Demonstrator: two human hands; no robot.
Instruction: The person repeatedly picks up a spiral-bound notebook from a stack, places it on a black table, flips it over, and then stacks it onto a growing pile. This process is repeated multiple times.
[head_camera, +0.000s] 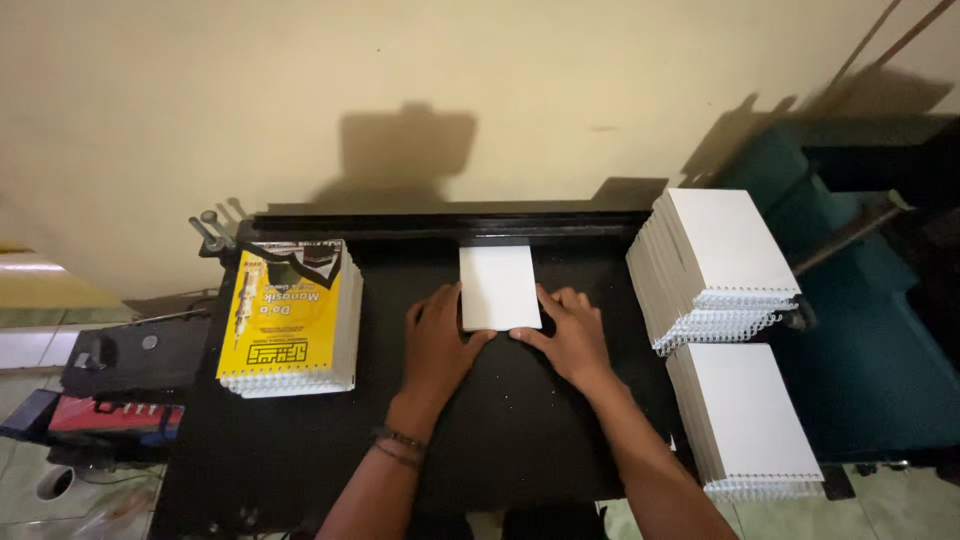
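Head view: both hands lie flat on the black surface (500, 430), fingers spread, bracketing a small white pad (499, 287) near the middle of the back edge. The left hand (437, 345) touches its left side, the right hand (572, 335) its lower right corner. A yellow-covered spiral notebook stack (290, 318) sits toward the left edge, two white spiral notebook stacks (715, 265) at the right edge.

On the table (300, 450), one notebook stack (292, 320) lies left of the small pad (498, 287), two stacks (715, 265) (750, 415) right.
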